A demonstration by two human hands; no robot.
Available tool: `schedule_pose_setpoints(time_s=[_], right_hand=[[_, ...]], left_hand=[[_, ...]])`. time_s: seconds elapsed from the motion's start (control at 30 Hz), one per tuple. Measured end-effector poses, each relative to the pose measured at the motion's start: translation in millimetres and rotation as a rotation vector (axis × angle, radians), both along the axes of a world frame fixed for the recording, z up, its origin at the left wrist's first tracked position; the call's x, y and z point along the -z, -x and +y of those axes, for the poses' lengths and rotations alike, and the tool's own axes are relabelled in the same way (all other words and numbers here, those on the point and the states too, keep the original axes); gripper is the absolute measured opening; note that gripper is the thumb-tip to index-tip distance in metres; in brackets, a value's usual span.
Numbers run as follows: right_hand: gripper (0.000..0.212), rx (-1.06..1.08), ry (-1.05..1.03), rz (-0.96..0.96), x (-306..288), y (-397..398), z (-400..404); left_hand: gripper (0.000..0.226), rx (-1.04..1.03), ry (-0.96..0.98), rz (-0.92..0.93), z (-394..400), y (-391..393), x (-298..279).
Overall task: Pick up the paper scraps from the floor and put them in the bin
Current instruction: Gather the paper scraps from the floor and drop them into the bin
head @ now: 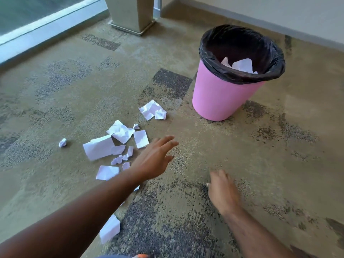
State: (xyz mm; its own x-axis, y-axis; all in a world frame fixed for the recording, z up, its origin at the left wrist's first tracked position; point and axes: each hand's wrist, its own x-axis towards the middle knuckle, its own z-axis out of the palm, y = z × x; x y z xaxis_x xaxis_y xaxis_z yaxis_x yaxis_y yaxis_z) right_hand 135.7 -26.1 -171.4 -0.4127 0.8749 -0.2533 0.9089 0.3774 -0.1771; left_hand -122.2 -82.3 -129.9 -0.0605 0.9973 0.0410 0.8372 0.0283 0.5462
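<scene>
As far as can be counted on the carpet (pixel 242 164): about fifteen white paper scraps (pixel 98 147), all loose on the floor left of the bin (pixel 219 97). Cannot be fixed more exactly, since small bits overlap and the left forearm (pixel 89 207) covers parts of some.

Among them:
- two tight crumpled balls, one off alone at far left (pixel 63 142), one tiny (pixel 136 126) near the middle
- a pair of creased pieces (pixel 151 109) nearest the bin, touching each other
- a main cluster of flat and creased pieces and small torn bits beside the left hand
- one larger piece (pixel 109 229) lying apart, close under the forearm

One bin: pink, upright, fitted with a black liner (pixel 242 75) folded over the rim. Holds at least two white pieces (pixel 242 65) already; deeper contents hidden by the liner's near edge.

Two hands, both bare. Left hand (pixel 154 161): spread flat, fingers apart and extended, gripping nothing, just beside the cluster's right edge. Right hand (pixel 222 190): blurred, back upward, fingers bent downward, over bare carpet well apart from any scrap; impossible to tell whether closed around anything.

Around: one column base (pixel 132 17) at top centre, a window (pixel 37 13) at top left, a wall (pixel 279 12) with skirting behind the bin. Between cluster and bin, only bare carpet.
</scene>
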Motion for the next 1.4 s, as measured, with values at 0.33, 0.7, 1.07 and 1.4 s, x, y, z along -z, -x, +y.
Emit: schedule_pose_setpoints(time_s=[0.33,0.7,1.07,1.4], right_hand=[[0.02,-0.124,0.153,0.17,-2.7,55.7,-22.8],[0.031,-0.433,0.204,0.301,-8.0,162.8,-63.7],[0.03,-0.51,0.179,0.21,-11.0,179.8,-71.3],[0.029,-0.412,0.193,0.334,-2.7,176.0,-83.8]], left_hand=[[0.102,-0.295,0.32,0.243,-86.3,21.8,42.9],[0.138,-0.556,0.591,0.141,-127.1,48.8,46.0],[0.104,-0.488,0.413,0.167,-123.3,50.5,59.1],[0.055,-0.439,0.361,0.034,-109.8,49.9,61.6]])
